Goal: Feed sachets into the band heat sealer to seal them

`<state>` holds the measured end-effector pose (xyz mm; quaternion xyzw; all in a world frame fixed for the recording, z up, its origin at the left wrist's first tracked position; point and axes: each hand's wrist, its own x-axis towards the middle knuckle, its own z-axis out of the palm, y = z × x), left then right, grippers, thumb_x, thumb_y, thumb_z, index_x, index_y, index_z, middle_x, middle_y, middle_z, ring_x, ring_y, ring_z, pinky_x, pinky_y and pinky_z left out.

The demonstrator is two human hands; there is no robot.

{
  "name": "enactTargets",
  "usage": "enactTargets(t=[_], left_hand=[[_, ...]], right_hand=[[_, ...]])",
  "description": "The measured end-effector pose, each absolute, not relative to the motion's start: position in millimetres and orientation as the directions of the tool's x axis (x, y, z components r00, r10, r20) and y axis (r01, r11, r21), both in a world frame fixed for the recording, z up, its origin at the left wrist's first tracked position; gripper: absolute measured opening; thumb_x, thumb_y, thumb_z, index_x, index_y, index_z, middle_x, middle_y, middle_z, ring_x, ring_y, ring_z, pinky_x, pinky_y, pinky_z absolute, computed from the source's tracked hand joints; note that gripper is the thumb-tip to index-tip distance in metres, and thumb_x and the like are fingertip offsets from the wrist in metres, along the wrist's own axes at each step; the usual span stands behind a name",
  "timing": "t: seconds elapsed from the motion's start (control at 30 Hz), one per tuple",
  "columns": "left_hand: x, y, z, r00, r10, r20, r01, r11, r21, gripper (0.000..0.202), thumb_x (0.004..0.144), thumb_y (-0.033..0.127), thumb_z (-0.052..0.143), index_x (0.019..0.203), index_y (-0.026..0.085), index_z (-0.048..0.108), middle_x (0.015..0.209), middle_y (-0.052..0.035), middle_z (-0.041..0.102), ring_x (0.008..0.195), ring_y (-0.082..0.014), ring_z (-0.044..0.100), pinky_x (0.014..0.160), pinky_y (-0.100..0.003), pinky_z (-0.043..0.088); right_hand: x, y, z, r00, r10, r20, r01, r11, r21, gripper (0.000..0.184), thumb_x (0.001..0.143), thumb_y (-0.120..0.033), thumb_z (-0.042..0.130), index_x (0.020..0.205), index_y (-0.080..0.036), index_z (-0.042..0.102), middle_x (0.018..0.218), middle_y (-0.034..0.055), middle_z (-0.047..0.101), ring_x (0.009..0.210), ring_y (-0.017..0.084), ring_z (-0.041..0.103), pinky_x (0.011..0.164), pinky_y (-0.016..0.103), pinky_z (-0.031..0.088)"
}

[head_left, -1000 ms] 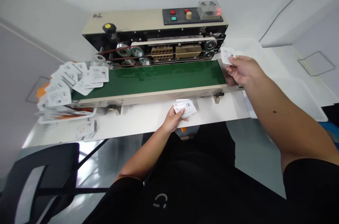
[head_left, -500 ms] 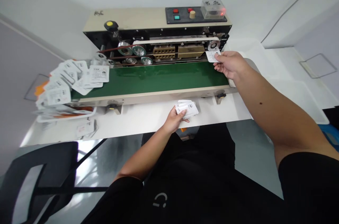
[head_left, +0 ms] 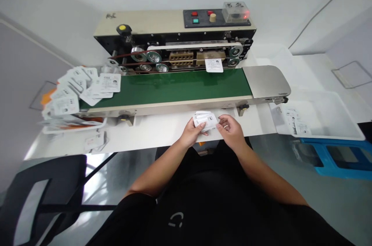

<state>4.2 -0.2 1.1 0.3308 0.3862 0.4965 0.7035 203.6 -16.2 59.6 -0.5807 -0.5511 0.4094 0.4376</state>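
My left hand (head_left: 192,131) is closed on a small stack of white printed pouches (head_left: 205,120), thumb on top, over the front of the white table. At the stack's right edge, my right hand (head_left: 231,131) pinches the corner of a pouch between thumb and fingers. Behind my hands stands a band sealer (head_left: 174,36) with a green conveyor belt (head_left: 171,86). One white pouch (head_left: 214,65) hangs from its sealing band near the brass blocks, its upper edge hidden inside.
Many pouches (head_left: 65,93) are heaped at the belt's left end, over a white tray (head_left: 87,125). A few more pouches (head_left: 95,141) lie in front. A white bin (head_left: 328,116) with some pouches stands at right, above a blue stool (head_left: 337,159). A black chair (head_left: 58,176) is at lower left.
My right hand has let go of the pouch at the sealer's right end and come back to the stack in my left hand. That pouch has moved left along the sealer.
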Motion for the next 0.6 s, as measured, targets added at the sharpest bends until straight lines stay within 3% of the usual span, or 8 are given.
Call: enactTargets(t=[0.1,0.4,0.6], left_hand=[[5,0,1,0.197,0.960,-0.201,-0.413,0.267,0.870,0.064,0.080,0.051,0.092,0.124,0.016,0.062,0.116,-0.0116,0.077,0.084,-0.0193,0.074,0.063,-0.029,0.064],[7,-1,7,0.169,0.966,-0.197,-0.357,0.246,0.901,0.071,0.073,0.047,0.098,0.126,0.016,0.063,0.114,-0.0111,0.077,0.091,-0.0215,0.075,0.066,-0.028,0.064],[8,-1,9,0.170,0.966,-0.196,-0.339,0.244,0.908,0.070,0.074,0.047,0.098,0.126,0.016,0.064,0.115,-0.0116,0.077,0.093,-0.0214,0.074,0.066,-0.027,0.064]], right_hand=[[192,-20,39,0.023,0.997,-0.073,0.236,-0.076,-0.969,0.027,0.088,-0.045,0.078,0.101,-0.022,0.071,0.093,0.0033,0.071,0.076,0.017,0.063,0.065,0.028,0.050],[189,-20,25,0.123,0.987,-0.104,0.110,-0.118,-0.987,0.030,0.087,-0.049,0.079,0.097,-0.022,0.071,0.091,0.0025,0.072,0.077,0.017,0.064,0.069,0.028,0.052],[185,-22,23,0.187,0.982,0.013,0.043,0.005,-0.999,0.020,0.090,-0.040,0.078,0.097,-0.024,0.070,0.094,0.0021,0.067,0.085,0.018,0.064,0.074,0.029,0.053]])
